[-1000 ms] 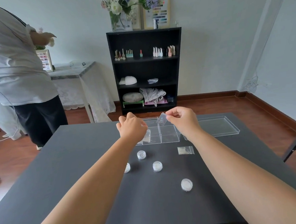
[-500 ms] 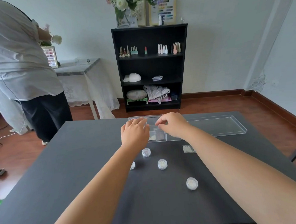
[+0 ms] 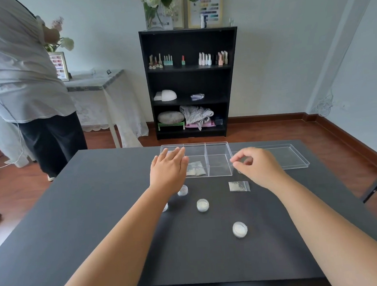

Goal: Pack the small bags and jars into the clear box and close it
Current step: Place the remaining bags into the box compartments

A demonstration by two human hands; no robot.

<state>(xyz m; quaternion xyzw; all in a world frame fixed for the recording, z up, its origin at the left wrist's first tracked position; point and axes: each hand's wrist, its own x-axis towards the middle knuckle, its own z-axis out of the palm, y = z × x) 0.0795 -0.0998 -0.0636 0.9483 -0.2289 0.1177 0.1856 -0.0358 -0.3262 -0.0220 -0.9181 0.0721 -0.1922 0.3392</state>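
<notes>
The clear box (image 3: pixel 216 145) sits lidless at the far middle of the dark table, split into compartments. A small bag (image 3: pixel 195 168) lies in its middle compartment. My left hand (image 3: pixel 168 170) rests flat over the box's left end, fingers apart, holding nothing. My right hand (image 3: pixel 257 167) hovers just right of the box, thumb and forefinger nearly pinched, empty. Another small bag (image 3: pixel 239 186) lies on the table below that hand. Several small jars stand in front: one (image 3: pixel 183 190) by my left wrist, one (image 3: pixel 202 205) in the middle, one (image 3: pixel 240 229) nearer me, one (image 3: pixel 165 207) half hidden by my forearm.
The clear lid (image 3: pixel 291 155) lies flat to the right of the box. A person in a white shirt (image 3: pixel 17 72) stands at the far left beside a side table. A black shelf (image 3: pixel 191 82) stands against the wall behind the dark table (image 3: pixel 76 217).
My right hand carried a small bag to the box's middle compartment, let go of it and drew back to the right. My left hand opened flat over the box's left end.
</notes>
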